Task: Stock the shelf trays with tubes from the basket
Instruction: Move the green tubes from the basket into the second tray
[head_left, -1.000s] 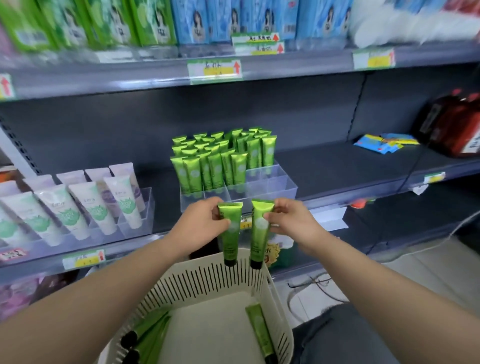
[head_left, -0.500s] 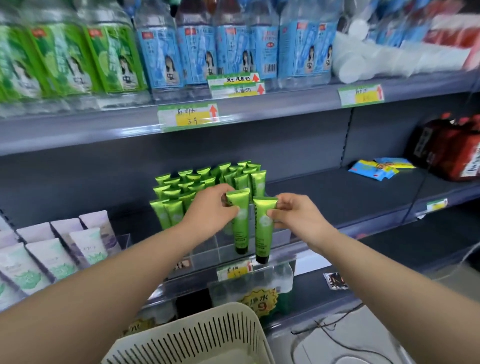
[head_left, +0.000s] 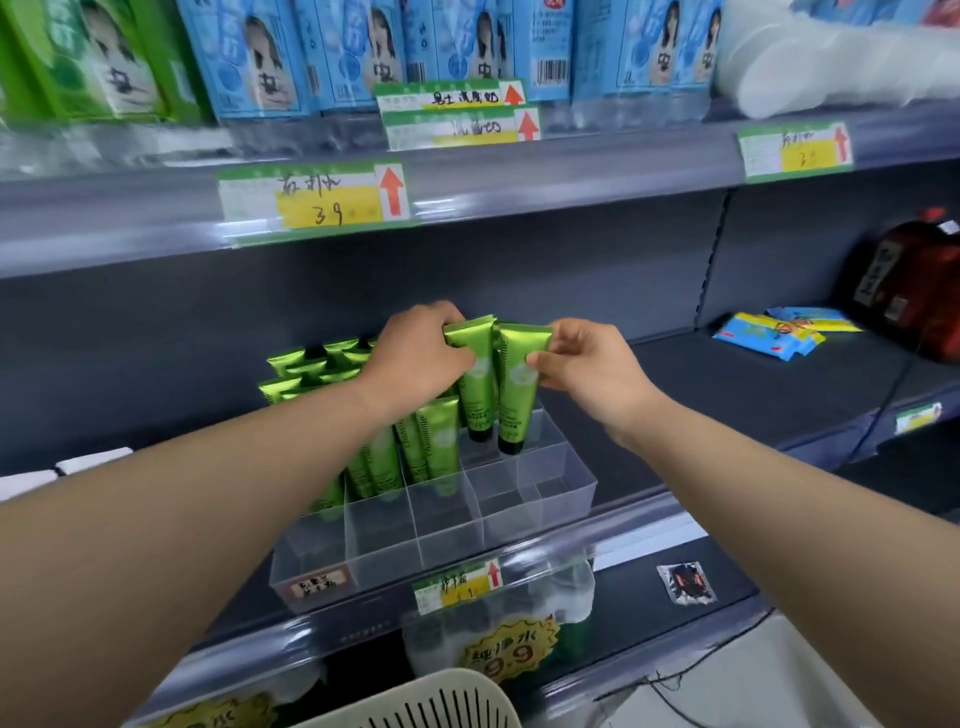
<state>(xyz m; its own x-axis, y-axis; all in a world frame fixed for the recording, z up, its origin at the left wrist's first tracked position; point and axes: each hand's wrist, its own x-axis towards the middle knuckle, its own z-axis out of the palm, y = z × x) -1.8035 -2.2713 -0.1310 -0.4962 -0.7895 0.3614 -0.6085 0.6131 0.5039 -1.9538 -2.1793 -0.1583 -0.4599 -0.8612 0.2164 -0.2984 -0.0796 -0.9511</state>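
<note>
Grey shelf (head_left: 727, 379) is carrying a clear tray (head_left: 563, 501) at its front edge. The left hand (head_left: 415, 353) and right hand (head_left: 587, 369) are each pinching a green tube (head_left: 477, 402) by its crimp, dangling it cap-down over the tray's empty right cells, likely for upright seating.

The left arm (head_left: 208, 519) and left hand (head_left: 415, 353) cover most tubes (head_left: 306, 364) standing in the tray (head_left: 519, 499), so their number cannot be told. Whether the hand's own tube (head_left: 475, 384) reaches the tray floor is unclear. Below the tray the basket (head_left: 415, 701) is cut off by the edge; above it the bottles (head_left: 260, 57) are blurred and cropped.
</note>
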